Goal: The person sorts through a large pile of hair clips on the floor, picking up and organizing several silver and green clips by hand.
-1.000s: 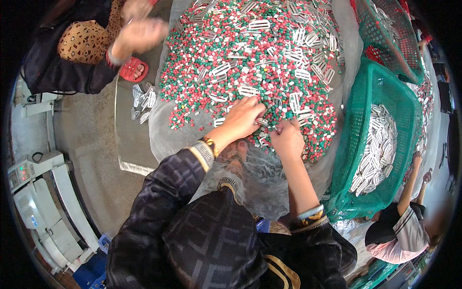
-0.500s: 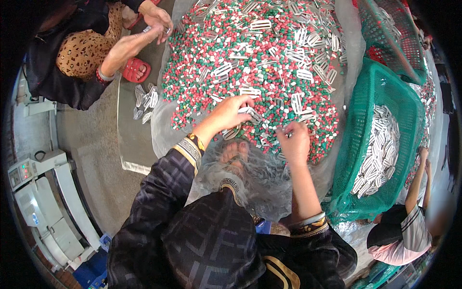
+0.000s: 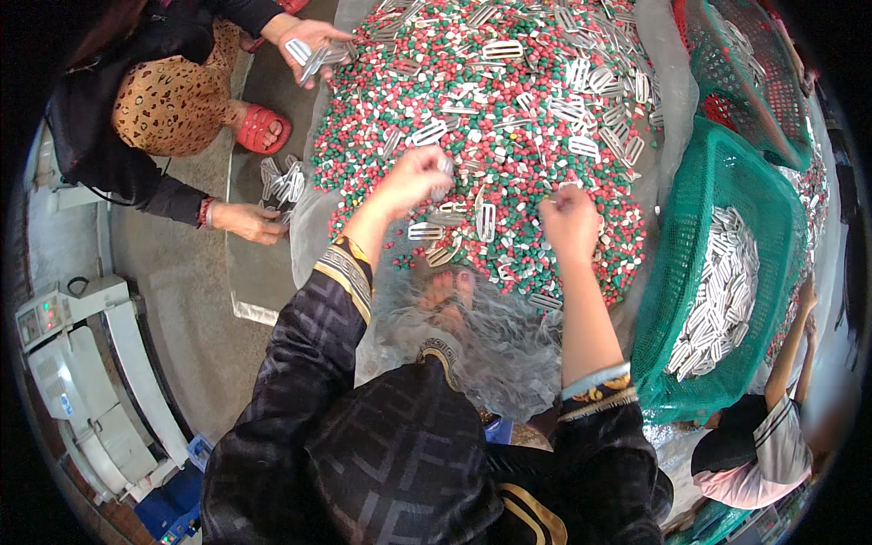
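Over a wide bed of red, green and white pellets (image 3: pixel 509 168) lie many silvery metal slide buckles (image 3: pixel 487 222), flat with long slots. My left hand (image 3: pixel 409 184) is closed, gripping metal slide buckles (image 3: pixel 441 180) at its fingertips, just above the pellets. How many it holds is unclear. To its right my right hand (image 3: pixel 570 222) has its fingers curled together over the pellets; whatever may be in them is hidden. Several loose buckles lie between and below my hands, nearest a bare foot (image 3: pixel 447 283) at the bed's near edge.
A green mesh-lined basket (image 3: pixel 649 363) holding many buckles stands at right, a red-and-green basket (image 3: pixel 754 100) behind it. At upper left a co-worker's hand (image 3: pixel 313 45) holds buckles; their other hand (image 3: pixel 247 222) is by a small buckle pile (image 3: pixel 283 182). A white machine (image 3: pixel 86 381) stands far left.
My left hand has lifted and moved slightly left and away with buckles. My right hand has moved away and right. One co-worker hand has dropped to the small pile, apart from the other.
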Demonstrator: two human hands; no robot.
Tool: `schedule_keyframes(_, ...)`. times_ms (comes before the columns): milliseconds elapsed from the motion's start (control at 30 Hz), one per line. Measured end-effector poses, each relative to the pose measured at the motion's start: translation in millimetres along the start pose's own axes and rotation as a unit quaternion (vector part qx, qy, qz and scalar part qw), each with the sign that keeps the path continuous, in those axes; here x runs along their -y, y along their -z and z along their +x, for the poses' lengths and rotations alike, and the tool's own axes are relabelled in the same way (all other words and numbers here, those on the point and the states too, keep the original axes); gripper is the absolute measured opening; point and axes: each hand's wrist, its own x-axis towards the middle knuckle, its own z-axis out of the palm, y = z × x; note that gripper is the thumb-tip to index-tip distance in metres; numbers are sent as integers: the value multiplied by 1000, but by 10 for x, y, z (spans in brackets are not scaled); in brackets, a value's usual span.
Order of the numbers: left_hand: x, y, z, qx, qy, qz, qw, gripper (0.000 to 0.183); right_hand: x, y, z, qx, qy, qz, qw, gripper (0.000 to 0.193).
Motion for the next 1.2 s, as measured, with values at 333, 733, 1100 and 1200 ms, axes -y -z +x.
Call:
schedule_keyframes(333,-241,-452,204,-118,-134,521,835,38,-358,152,310,-72,-36,-77,994,48)
schedule_keyframes(733,-271,-329,-50,-4,-182,386,904,22,-564,495,1,-47,-144,148,977,16)
schedule_keyframes(1100,-101,-490,271,-47,-145,235,960,24,-781,335,-101,-129,-118,-154,972,50)
schedule_keyframes(1200,-158,-710,394,-59,-195,414,887,41,-546,382,-77,-73,-121,-75,987,48)
